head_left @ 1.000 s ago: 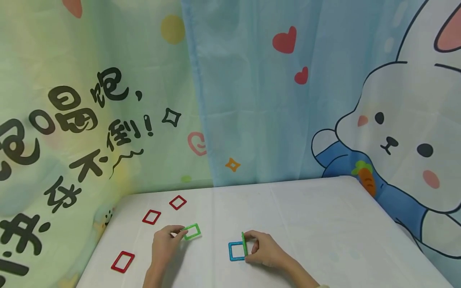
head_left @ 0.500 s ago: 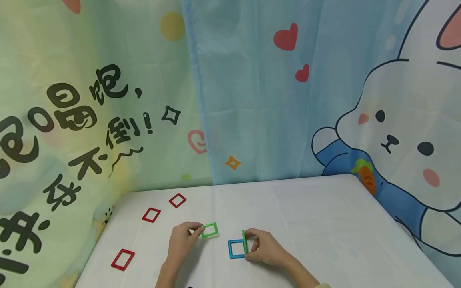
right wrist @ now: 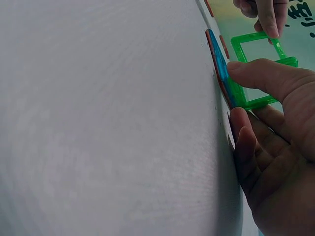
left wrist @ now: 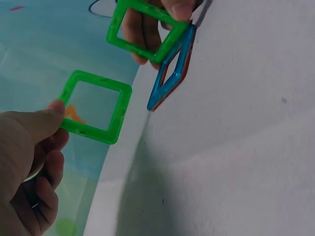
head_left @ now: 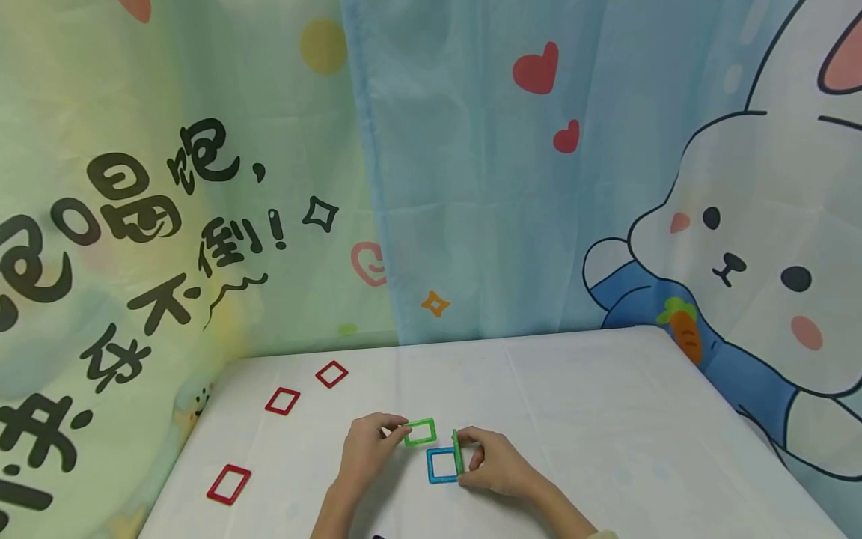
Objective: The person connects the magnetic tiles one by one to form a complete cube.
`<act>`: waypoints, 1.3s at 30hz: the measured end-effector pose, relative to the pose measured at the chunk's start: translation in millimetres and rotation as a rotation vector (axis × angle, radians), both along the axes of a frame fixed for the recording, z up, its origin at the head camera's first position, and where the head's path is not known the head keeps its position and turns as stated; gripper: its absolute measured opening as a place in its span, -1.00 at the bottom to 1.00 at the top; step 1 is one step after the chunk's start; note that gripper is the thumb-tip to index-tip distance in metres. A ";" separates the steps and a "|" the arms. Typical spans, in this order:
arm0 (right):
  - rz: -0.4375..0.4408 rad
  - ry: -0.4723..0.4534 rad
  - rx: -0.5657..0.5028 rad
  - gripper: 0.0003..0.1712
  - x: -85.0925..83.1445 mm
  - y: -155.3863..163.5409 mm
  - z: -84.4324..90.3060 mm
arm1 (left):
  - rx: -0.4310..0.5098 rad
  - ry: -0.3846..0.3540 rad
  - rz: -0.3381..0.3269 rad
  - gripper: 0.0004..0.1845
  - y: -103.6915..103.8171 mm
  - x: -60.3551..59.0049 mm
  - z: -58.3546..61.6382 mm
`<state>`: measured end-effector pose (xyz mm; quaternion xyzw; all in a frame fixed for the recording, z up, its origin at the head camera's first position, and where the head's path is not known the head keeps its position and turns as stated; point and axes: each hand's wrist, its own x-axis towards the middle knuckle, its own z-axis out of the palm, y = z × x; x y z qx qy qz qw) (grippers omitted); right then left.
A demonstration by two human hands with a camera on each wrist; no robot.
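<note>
My left hand (head_left: 367, 451) pinches a green square magnetic tile (left wrist: 119, 115), an open frame, between thumb and fingers. It is held above the table, just behind and left of a blue square tile (head_left: 431, 466) lying flat. A reddish layer shows along the underside of the blue tile in the left wrist view. My right hand (head_left: 497, 464) holds a second green tile (head_left: 457, 453) upright along the blue tile's right edge. The right thumb and fingers grip its sides. In the right wrist view the two green tiles overlap.
Three red square tiles lie flat on the left of the white table (head_left: 606, 427): a near one (head_left: 218, 480), a middle one (head_left: 271, 398) and a far one (head_left: 323, 381). A printed curtain (head_left: 465, 224) hangs behind the table. A small dark thing (head_left: 378, 537) shows at the bottom edge.
My left hand has carried its green tile rightward, from well left of the blue tile to close beside it. The right hand keeps its green tile upright in the same place.
</note>
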<state>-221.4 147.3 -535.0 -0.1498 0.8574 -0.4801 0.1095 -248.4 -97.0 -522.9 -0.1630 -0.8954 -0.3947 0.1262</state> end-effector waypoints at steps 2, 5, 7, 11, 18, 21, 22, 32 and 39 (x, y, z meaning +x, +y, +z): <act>-0.005 -0.003 0.001 -0.25 -0.2 -0.5 -0.1 | -0.004 -0.007 -0.004 -0.88 3.3 0.1 0.6; -0.007 -0.003 0.008 -0.24 -0.5 -0.8 -0.1 | -0.010 -0.029 -0.010 -0.88 7.5 0.3 1.6; -0.008 -0.001 0.012 -0.24 -0.3 -0.8 0.2 | -0.014 -0.040 -0.016 -0.88 9.8 0.4 1.5; -0.010 0.001 0.014 -0.23 0.4 -1.0 1.1 | -0.008 -0.048 -0.035 -0.88 13.4 0.7 0.7; -0.011 0.009 0.005 -0.26 0.6 -0.9 1.6 | 0.002 -0.031 -0.067 -0.89 17.9 0.0 -1.0; -0.005 0.008 0.002 -0.27 0.8 0.0 1.3 | -0.007 -0.037 -0.068 -0.90 18.8 -0.4 -2.7; -0.003 0.009 0.000 -0.27 1.0 0.3 1.3 | -0.012 -0.039 -0.066 -0.90 19.3 -0.7 -3.3; 0.010 0.031 0.006 -0.28 0.9 -0.1 0.1 | -0.007 -0.060 -0.085 -0.92 21.4 0.8 -4.0; 0.005 0.039 0.011 -0.28 2.2 0.6 1.0 | -0.013 -0.067 -0.091 -0.91 22.3 -0.2 -5.3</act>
